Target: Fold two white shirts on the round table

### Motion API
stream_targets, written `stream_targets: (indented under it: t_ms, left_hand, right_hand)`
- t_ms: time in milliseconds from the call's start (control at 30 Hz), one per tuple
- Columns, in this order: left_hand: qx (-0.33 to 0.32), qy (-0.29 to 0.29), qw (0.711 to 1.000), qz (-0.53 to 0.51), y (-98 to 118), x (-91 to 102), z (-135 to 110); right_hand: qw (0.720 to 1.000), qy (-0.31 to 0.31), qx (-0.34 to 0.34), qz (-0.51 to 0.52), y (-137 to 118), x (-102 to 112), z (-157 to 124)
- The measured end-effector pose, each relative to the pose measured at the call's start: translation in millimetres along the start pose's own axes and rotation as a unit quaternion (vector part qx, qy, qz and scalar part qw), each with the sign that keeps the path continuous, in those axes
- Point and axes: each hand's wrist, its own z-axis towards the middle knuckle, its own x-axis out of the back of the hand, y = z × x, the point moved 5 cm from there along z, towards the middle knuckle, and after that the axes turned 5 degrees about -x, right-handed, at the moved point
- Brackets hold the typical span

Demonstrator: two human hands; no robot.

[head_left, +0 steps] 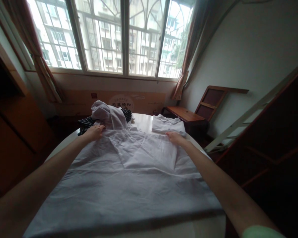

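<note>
A large white garment (129, 178) lies spread flat over a white round table (144, 121). My left hand (94, 132) rests palm down on the garment's far left edge, fingers loosely curled on the cloth. At the far right edge my right hand (175, 137) presses on the fabric with the fingers together. A folded panel of the garment (149, 152) lies between the two hands. Whether either hand pinches the cloth is hard to tell.
A folded white shirt (167, 125) sits at the table's far right. A heap of white and striped clothes (109, 115) lies at the far left. Beyond are a cardboard box (139, 100), a wooden folding desk (188, 115), a slanted ladder (250, 115) and a barred window (124, 36).
</note>
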Motion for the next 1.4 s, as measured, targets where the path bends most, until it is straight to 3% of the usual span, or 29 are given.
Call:
stream_targets:
  t_ms: [133, 367, 467, 567, 700, 867, 1033, 1100, 1167, 1400]
  left_hand:
    - [0.006, 0.002, 1.000, 0.017, -1.1, 5.0, 3.0]
    - [-0.004, 0.034, 0.999, 0.014, 11.5, 23.4, -5.8]
    - [-0.009, 0.036, 0.999, -0.006, 19.2, 38.4, -22.9]
    - [-0.036, 0.088, 0.995, -0.011, 27.1, 60.0, -46.4]
    - [-0.033, 0.127, 0.991, 0.015, 23.3, 72.4, -79.4]
    - [-0.023, 0.170, 0.985, -0.008, 7.3, 49.7, -132.8]
    - [-0.048, 0.121, 0.988, -0.085, 15.9, 0.8, -185.5]
    - [-0.044, 0.101, 0.987, -0.120, 21.8, -14.6, -197.8]
    - [-0.028, 0.115, 0.984, -0.136, 23.2, -22.7, -204.9]
    - [-0.022, 0.155, 0.985, -0.076, 14.3, -27.8, -209.4]
  right_hand:
    - [0.995, -0.086, -0.019, -0.038, 0.5, -5.3, 8.3]
    - [0.984, -0.120, -0.039, -0.130, -8.0, 5.6, 11.8]
    - [0.982, -0.101, -0.035, -0.155, -8.1, 18.5, 9.0]
    - [0.986, -0.057, 0.002, -0.158, -6.2, 38.8, -1.4]
    - [0.990, 0.029, 0.034, -0.134, 0.8, 65.4, -35.5]
    - [0.992, 0.084, 0.046, -0.087, 13.8, 66.6, -106.4]
    - [0.995, 0.054, 0.061, -0.060, 26.5, 37.3, -163.6]
    - [0.996, 0.053, 0.048, -0.049, 29.7, 30.8, -173.0]
    - [0.997, 0.065, 0.021, -0.044, 32.1, 30.7, -175.5]
    - [0.999, 0.032, -0.019, -0.010, 43.2, 47.2, -171.7]
